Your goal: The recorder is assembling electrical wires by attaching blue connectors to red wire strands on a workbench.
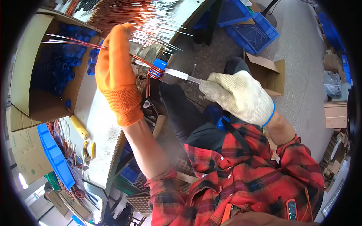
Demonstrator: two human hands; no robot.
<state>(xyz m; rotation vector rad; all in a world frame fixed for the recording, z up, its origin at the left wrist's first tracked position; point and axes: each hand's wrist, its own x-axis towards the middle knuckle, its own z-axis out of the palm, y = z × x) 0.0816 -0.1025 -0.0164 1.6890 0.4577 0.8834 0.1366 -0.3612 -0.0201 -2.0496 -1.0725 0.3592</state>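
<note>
My left hand (pixel 117 71), in an orange glove, is closed around a few copper-coloured wires (pixel 71 41) with pale ends poking out to its left. From the glove these wires run to a small blue ring core (pixel 160 64), where several turns are wound around it. A metal rod with a white sleeve (pixel 176 74) lies against the core, and whether it passes through it I cannot tell. My right hand (pixel 239 96), in a cream knitted glove with a blue cuff edge, grips the rod's metal end.
Behind my left hand, a large bundle of copper wires (pixel 120 19) covers the bench. An open carton (pixel 28 64) of blue cores stands at left. Yellow-handled pliers (pixel 86 153) and a yellow cylinder (pixel 79 128) lie on the bench. Blue crates (pixel 260 32) and an open carton (pixel 277 71) are on the floor.
</note>
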